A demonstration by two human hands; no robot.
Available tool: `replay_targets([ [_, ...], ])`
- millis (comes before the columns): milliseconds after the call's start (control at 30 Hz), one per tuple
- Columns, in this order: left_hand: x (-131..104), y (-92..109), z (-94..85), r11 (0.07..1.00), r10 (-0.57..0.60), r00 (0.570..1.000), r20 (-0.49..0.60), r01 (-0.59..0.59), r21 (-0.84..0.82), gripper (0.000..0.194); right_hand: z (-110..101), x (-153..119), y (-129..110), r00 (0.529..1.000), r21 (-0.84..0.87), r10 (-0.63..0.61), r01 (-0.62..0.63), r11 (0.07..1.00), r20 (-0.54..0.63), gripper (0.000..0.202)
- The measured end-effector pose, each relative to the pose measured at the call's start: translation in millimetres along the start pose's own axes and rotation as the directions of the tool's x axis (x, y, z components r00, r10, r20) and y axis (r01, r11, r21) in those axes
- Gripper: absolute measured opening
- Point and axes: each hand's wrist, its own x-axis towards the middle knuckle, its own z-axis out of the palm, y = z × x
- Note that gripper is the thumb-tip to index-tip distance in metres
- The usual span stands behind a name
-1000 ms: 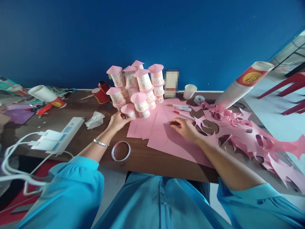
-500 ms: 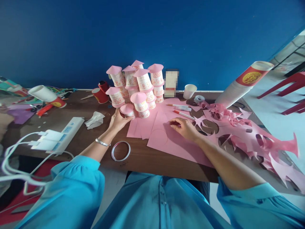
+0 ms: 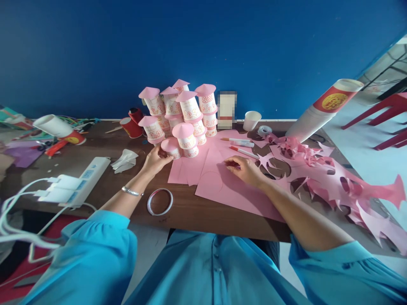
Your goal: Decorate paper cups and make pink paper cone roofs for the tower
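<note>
My left hand (image 3: 156,159) is around the left side of a short paper cup with a pink cone roof (image 3: 171,145), thumb at its front. That cup stands at the front of a cluster of drawn-on cup towers with pink roofs (image 3: 190,110). My right hand (image 3: 239,166) hovers or rests over pink paper sheets (image 3: 219,182), its fingers curled; whether anything small is between them is hidden. A faint circle is drawn on the front sheet. Just behind my right hand lie markers (image 3: 243,151).
Pink paper scraps (image 3: 318,169) spread on the right, beside a leaning cup stack (image 3: 318,112). A white cup (image 3: 252,121) and tape roll (image 3: 264,131) stand behind. On the left are a power strip (image 3: 90,178), crumpled tissue (image 3: 124,161) and tape ring (image 3: 160,202).
The view has shifted slightly. My left hand stays at the small roofed cup, which sits a little closer to the front tower. My right hand has barely moved.
</note>
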Motion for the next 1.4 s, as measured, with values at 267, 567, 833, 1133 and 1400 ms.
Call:
replay_targets([
  [267,-1,13,4.9,0.984,0.05,0.993,-0.108,-0.03,0.178,0.079,0,0,-1,1.0,0.024,0.001,-0.001,1.0,-0.001,0.019],
  [567,3,10,3.1,0.956,0.051,0.995,-0.088,-0.023,0.292,0.062,-1,0,-2,1.0,0.007,0.005,-0.005,1.0,0.005,0.019],
  [833,5,9,2.9,0.963,0.062,0.996,-0.062,-0.044,0.266,0.064,0,0,-1,1.0,0.018,-0.004,0.004,1.0,0.003,0.018],
  [1133,5,10,3.1,0.967,0.066,0.996,-0.057,-0.05,0.251,0.057,0,1,-1,1.0,0.014,-0.005,0.005,1.0,0.009,0.019],
  [1400,-11,7,-12.7,0.967,0.062,0.996,-0.067,-0.043,0.25,0.038,-2,1,-1,0.999,0.016,-0.03,0.03,0.999,0.019,0.024],
])
